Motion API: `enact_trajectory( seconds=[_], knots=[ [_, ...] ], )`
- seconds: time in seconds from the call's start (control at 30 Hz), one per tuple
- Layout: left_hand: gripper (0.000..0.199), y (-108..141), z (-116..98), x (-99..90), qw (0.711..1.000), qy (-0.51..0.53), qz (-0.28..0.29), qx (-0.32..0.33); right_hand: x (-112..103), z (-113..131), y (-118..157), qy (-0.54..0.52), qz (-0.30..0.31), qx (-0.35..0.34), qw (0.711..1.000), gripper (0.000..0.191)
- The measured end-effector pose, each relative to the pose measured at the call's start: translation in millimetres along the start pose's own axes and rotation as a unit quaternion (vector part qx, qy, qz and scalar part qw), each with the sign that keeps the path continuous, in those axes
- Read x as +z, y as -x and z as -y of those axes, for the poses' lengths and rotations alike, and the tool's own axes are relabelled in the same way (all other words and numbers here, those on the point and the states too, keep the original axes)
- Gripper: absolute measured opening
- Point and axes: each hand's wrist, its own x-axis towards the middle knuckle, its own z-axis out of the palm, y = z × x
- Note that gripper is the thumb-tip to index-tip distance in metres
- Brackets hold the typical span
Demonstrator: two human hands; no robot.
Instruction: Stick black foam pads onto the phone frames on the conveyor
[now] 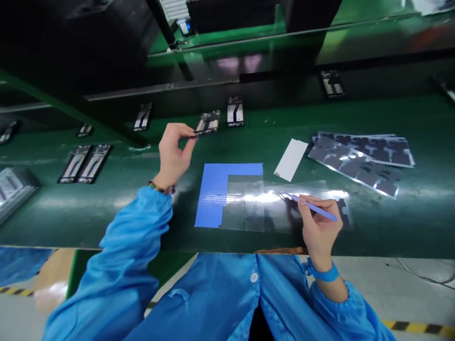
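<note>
A blue smock [227,289] with a white button [254,278] is showing gathered cuffs [156,198] on its sleeves [131,246]; a beaded bracelet [161,189] is circling the left wrist [166,177], a blue band [329,274] the right [323,261]

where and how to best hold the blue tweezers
Probably along the sides of the shaft, behind the tips, coming from the near right: the blue tweezers slant with narrow tips pointing left over the clear film, so a hold like that of the right hand keeps them free.
</note>
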Motion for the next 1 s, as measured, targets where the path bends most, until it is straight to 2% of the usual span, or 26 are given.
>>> enact_trajectory(
  seconds=[0.07, 0.13, 0.2, 0.27, 0.37, 0.43, 0.5, 0.6, 0.67, 0.7, 0.77, 0.83, 0.87, 0.9, 0.97, 1.0],
  knots=[
    [0.010, -21, 40, 19.2, 0.994, -0.035, 0.072, -0.071, 0, -1, 0, -0.001, 0.004, 0.004, 1.000, 0.033],
    [0.012, -33, 69, 31.9, 0.977, -0.079, 0.136, -0.147, 0, -1, 0, -0.007, 0.003, 0.007, 1.000, 0.033],
    [0.019, -40, 85, 39.1, 0.961, -0.110, 0.167, -0.190, 1, -1, 1, -0.017, -0.001, 0.011, 1.000, 0.033],
    [0.031, -45, 89, 46.1, 0.955, -0.129, 0.174, -0.202, 2, 0, 1, -0.024, -0.001, 0.013, 1.000, 0.033],
    [0.043, -58, 77, 70.6, 0.949, -0.145, 0.193, -0.200, 2, 0, 2, -0.022, 0.006, 0.016, 1.000, 0.032],
    [0.046, -68, 61, 101.1, 0.947, -0.138, 0.222, -0.186, 3, -2, 2, -0.018, 0.008, 0.016, 1.000, 0.031],
    [0.058, -80, 40, 139.3, 0.943, -0.127, 0.254, -0.175, 3, -3, 2, -0.013, 0.010, 0.014, 1.000, 0.030],
    [0.083, -99, 5, 191.8, 0.929, -0.148, 0.257, -0.221, 4, -4, 2, 0.001, 0.014, 0.011, 1.000, 0.028],
    [0.080, -113, -14, 211.4, 0.919, -0.160, 0.237, -0.270, 4, -4, 2, 0.012, 0.014, 0.011, 1.000, 0.029],
    [0.075, -121, -20, 215.1, 0.917, -0.158, 0.228, -0.288, 5, -4, 2, 0.018, 0.014, 0.011, 1.000, 0.029],
    [0.062, -135, -25, 210.9, 0.916, -0.144, 0.219, -0.303, 5, -3, 1, 0.026, 0.018, 0.013, 0.999, 0.030],
    [0.048, -144, -25, 193.2, 0.921, -0.091, 0.205, -0.318, 5, -2, 0, 0.027, 0.018, 0.020, 0.999, 0.029],
    [0.043, -145, -23, 180.2, 0.921, -0.024, 0.195, -0.336, 5, -2, 0, 0.025, 0.016, 0.023, 0.999, 0.029],
    [0.040, -143, -22, 165.0, 0.913, 0.067, 0.183, -0.359, 5, -1, 0, 0.022, 0.013, 0.026, 0.999, 0.029],
    [0.041, -129, -23, 129.8, 0.859, 0.258, 0.172, -0.407, 4, 1, 1, 0.022, 0.012, 0.028, 0.999, 0.029],
    [0.043, -116, -27, 111.2, 0.839, 0.309, 0.164, -0.416, 3, 3, 1, 0.025, 0.011, 0.025, 0.999, 0.030]
  ],
)
